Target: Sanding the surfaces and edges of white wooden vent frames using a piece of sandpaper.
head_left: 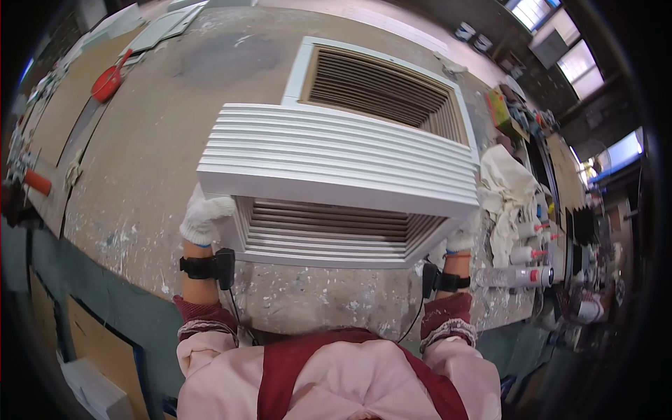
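Note:
A hollow white rectangular box with ribbed sides is in front of me, one ribbed face turned up and an opening toward me that shows its grooved inside. My left hand, in a white knit glove, grips the box at its left end, with some fingers hidden behind the edge. At the right end my right hand, gloved too, holds the other side; its fingers are mostly covered by the box. Just beyond lies a pale frame with a brown grooved interior, partly overlapped by the box.
The paint-spotted worktable carries a red ladle-like scoop at the far left. On the right are a crumpled cream cloth, several bottles with red tips, and a clear plastic bottle. An orange cylinder lies at the left edge.

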`<control>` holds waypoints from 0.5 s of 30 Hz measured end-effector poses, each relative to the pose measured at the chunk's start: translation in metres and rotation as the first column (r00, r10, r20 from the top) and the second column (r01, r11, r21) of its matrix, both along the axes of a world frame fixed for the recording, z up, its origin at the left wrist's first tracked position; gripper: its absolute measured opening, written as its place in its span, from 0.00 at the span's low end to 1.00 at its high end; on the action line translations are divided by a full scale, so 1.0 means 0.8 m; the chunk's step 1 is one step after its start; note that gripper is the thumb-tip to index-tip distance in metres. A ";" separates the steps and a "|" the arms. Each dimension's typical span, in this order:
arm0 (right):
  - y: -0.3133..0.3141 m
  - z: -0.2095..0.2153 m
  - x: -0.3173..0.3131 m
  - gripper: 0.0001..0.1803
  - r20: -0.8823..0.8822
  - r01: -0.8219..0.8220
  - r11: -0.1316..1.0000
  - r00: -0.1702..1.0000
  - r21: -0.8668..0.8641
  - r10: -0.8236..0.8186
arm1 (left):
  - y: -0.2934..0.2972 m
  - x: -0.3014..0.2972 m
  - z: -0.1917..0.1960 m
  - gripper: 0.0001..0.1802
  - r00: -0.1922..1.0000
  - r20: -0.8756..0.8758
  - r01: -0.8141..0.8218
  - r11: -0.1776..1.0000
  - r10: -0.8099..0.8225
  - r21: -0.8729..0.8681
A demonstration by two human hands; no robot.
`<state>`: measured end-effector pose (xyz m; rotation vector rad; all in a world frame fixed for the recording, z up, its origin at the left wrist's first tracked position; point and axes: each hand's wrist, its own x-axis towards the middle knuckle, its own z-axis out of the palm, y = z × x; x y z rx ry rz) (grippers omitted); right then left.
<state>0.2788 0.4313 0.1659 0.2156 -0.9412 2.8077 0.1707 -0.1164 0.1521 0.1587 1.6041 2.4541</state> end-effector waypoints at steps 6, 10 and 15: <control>-0.028 0.061 0.010 0.31 -0.226 0.480 0.348 0.791 0.805 -0.569 | -0.010 -0.024 -0.019 0.34 0.990 -0.127 -0.090 0.979 0.067 -0.184; -0.034 0.083 0.095 0.39 -0.169 0.048 -0.186 0.673 0.981 -0.720 | -0.042 -0.039 -0.051 0.30 0.980 -0.192 0.003 0.961 -0.058 -0.278; -0.056 -0.006 0.176 0.39 -0.041 -0.374 -0.504 0.772 0.779 -0.635 | -0.046 -0.045 -0.070 0.31 0.977 -0.197 -0.130 0.959 0.082 -0.250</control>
